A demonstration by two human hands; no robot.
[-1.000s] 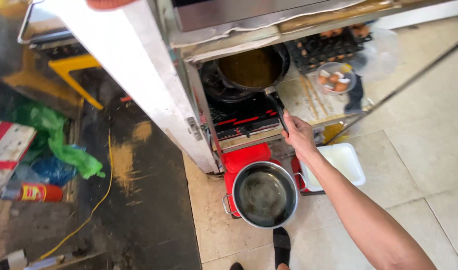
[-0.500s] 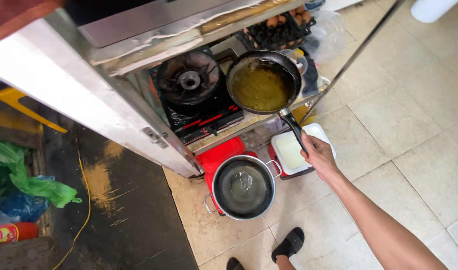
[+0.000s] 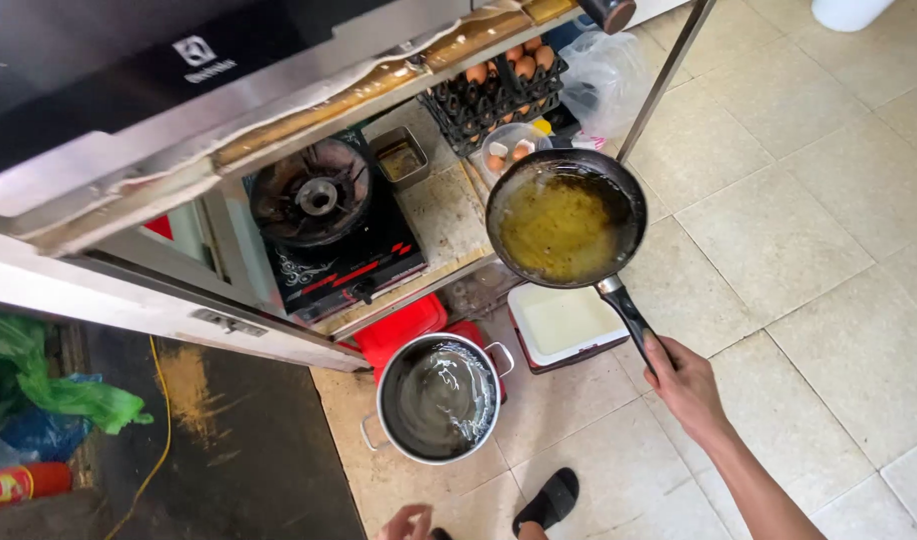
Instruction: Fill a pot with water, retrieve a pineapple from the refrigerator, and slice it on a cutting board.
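My right hand [image 3: 687,385] grips the black handle of a dark frying pan [image 3: 564,225] that holds yellow oily liquid. The pan hangs in the air to the right of the gas stove [image 3: 324,200], above the shelf edge and a white rectangular container [image 3: 564,320]. Below and to the left, a steel pot [image 3: 439,398] with clear liquid sits on a red stool [image 3: 409,322]. Only a sliver of my left hand [image 3: 409,522] shows at the bottom edge, near the pot, and its fingers are too cut off to read.
A tray of eggs [image 3: 499,80], a bowl of eggs [image 3: 509,150] and a small metal tin [image 3: 401,158] sit on the shelf beside the stove. A metal pole [image 3: 664,85] stands by a plastic bag [image 3: 604,75]. A black sandal [image 3: 549,500] lies on the tiles. Green bags [image 3: 69,395] lie left.
The pan has come off the stove burner and swung right and outward, over the white container. My right hand stays shut on its handle.
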